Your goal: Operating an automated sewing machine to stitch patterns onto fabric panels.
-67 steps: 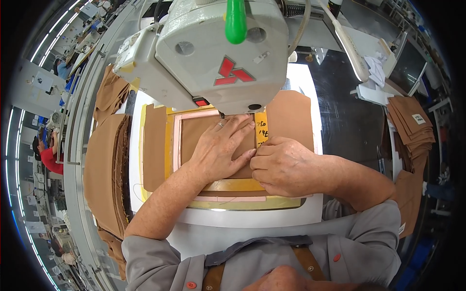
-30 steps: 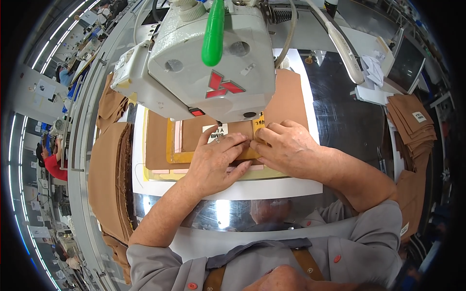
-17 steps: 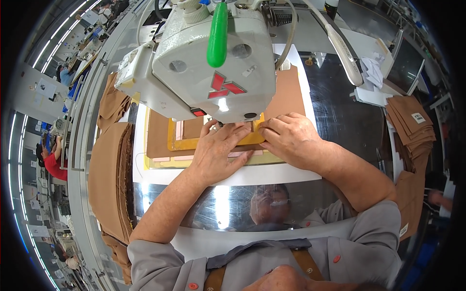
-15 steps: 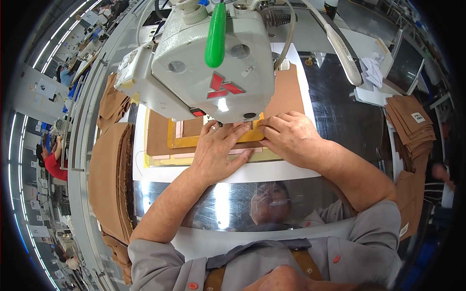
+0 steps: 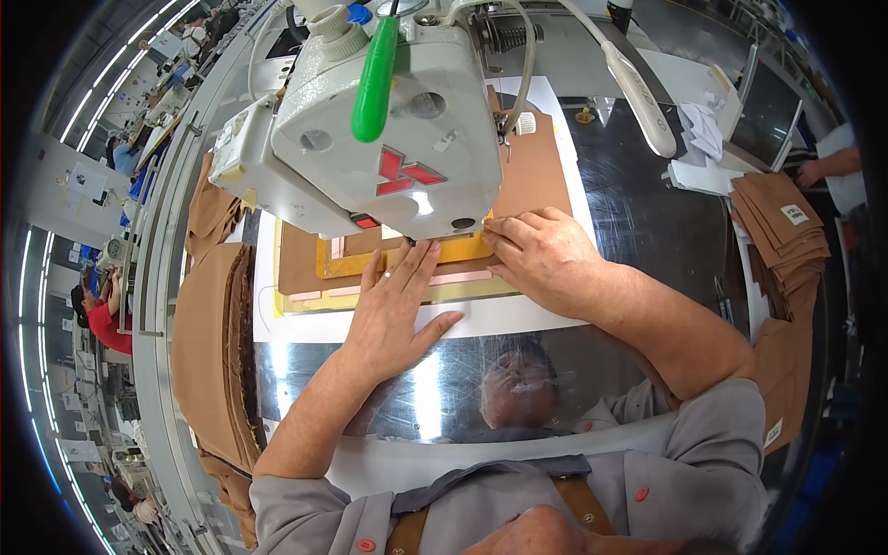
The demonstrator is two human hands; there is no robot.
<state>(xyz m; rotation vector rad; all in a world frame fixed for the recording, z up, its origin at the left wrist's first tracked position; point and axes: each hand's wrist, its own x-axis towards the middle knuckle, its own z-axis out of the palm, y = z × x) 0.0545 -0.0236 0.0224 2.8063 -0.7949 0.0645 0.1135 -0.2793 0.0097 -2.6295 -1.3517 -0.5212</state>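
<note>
Shiny table (image 5: 638, 213), sewing machine (image 5: 319, 176) above.
We spread left fingers (image 5: 418, 270) over the yellow frame (image 5: 460, 251); our right fingers (image 5: 511, 239) curl at its corner, grip unclear.

Bright, w/ glare on shiny tabletop (image 5: 435, 384), edges bent & dark, far bkgd (image 5: 88, 370) maybe slightly soft.

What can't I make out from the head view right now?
Head view:
Far side of the yellow rectangular frame: hidden behind the white boxy sewing machine head.
Whether the bare right hand grips anything: its own curl hides this.
Co-worker in white, right: cut off by the picture's round edge.
</note>
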